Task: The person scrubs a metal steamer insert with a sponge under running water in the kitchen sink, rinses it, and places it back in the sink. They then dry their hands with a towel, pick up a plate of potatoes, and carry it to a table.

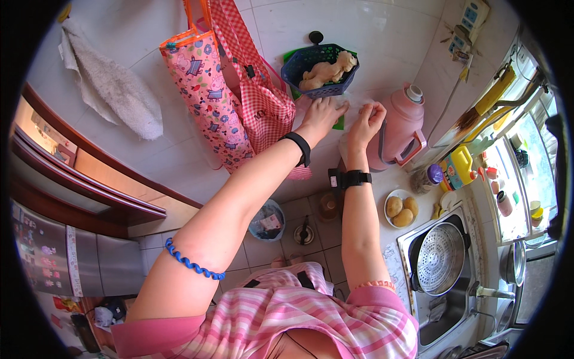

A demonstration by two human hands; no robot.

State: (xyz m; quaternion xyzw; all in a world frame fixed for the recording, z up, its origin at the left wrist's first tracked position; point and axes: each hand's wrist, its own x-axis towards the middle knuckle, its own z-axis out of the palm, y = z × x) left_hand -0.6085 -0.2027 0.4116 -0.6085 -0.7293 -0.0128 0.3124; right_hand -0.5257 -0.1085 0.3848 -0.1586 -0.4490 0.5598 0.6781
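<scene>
My left hand (323, 116) reaches up to the wall, just under a dark blue perforated plastic basket (320, 91). Pale ginger root (326, 72) lies inside that basket. To the right, my right hand (367, 122) is raised with thumb and fingertips pinched together. A thin, see-through plastic film (355, 102) shows between the hands and appears caught in the right fingertips. Whether the left fingers also grip it is unclear. Right beside my right hand stands a pink thermos flask (399, 130) with a pale stopper.
A patterned pink bag (210, 94) and a red checked apron (264, 107) hang left of the basket. On the counter are a bowl of potatoes (402, 211) and a yellow-handled jug (458, 168). A steamer pot (441, 259) sits in the sink. Below is a lined bin (267, 221).
</scene>
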